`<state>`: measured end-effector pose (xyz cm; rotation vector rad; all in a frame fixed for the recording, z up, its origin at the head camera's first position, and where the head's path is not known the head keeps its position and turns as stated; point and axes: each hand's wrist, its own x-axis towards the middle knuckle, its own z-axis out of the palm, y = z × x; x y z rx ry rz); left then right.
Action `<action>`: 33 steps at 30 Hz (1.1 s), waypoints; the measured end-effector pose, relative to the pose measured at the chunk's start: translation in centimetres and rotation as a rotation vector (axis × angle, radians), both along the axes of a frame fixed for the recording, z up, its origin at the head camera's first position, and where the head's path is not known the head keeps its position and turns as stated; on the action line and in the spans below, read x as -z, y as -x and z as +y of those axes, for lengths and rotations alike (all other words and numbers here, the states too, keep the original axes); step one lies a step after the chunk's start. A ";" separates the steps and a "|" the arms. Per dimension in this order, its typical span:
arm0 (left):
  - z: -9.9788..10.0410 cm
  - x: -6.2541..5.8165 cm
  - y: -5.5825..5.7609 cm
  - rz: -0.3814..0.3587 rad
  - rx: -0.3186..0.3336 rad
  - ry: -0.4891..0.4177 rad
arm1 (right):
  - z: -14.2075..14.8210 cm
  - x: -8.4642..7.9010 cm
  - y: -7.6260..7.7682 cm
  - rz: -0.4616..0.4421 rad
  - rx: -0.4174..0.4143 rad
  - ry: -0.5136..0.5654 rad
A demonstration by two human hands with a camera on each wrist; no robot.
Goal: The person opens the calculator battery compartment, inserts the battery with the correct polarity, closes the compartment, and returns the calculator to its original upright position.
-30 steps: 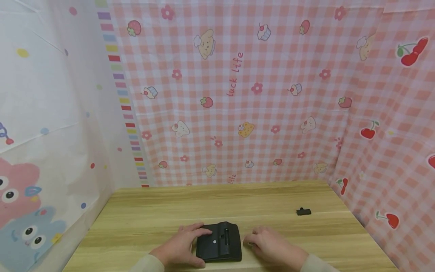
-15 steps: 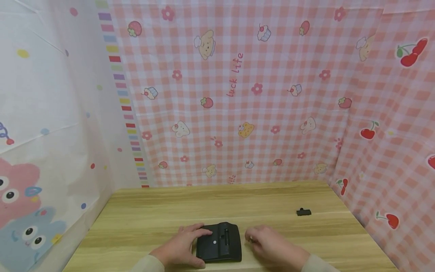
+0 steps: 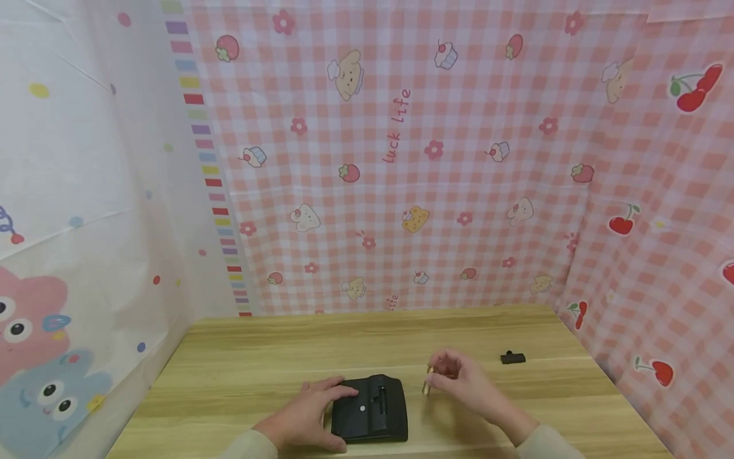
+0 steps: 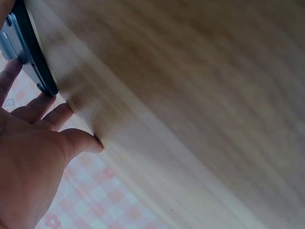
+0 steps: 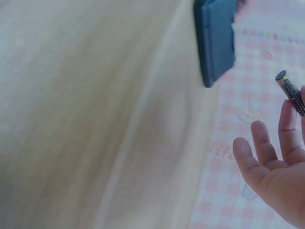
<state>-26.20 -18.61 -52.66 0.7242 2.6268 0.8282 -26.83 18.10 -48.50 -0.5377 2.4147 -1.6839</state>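
A black calculator (image 3: 369,411) lies face down near the table's front edge, an uncovered battery slot on its back. Over its left side spreads my left hand (image 3: 306,411): index finger on its back, other fingertips by the far left corner, thumb at the near left corner. The left wrist view shows these fingers (image 4: 57,117) fairly straight. To the right of the calculator, my right hand (image 3: 464,386) pinches a small gold and black battery (image 3: 427,380) by one end. The battery (image 5: 290,93) slants in the right wrist view, its other end sticking out.
A small black battery cover (image 3: 512,357) lies toward the right rear of the wooden table (image 3: 258,350). Patterned cloth hangs behind the table (image 3: 401,255) and along both sides.
My right hand has lifted and moved slightly right and away from me, turning so that the battery in its fingers shows fully. The left hand and calculator have stayed put.
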 end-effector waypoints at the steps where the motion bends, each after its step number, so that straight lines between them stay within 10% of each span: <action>1: 0.0 0.0 0.0 0.001 0.001 0.000 | 0.1 -0.2 0.1 -0.023 0.015 0.028; 21: 0.0 -0.1 -0.1 0.015 0.006 0.001 | -1.3 -6.7 2.2 0.025 0.110 0.020; 33: 0.0 -0.1 0.0 0.018 0.012 -0.006 | -3.8 -6.6 4.2 0.042 0.061 0.002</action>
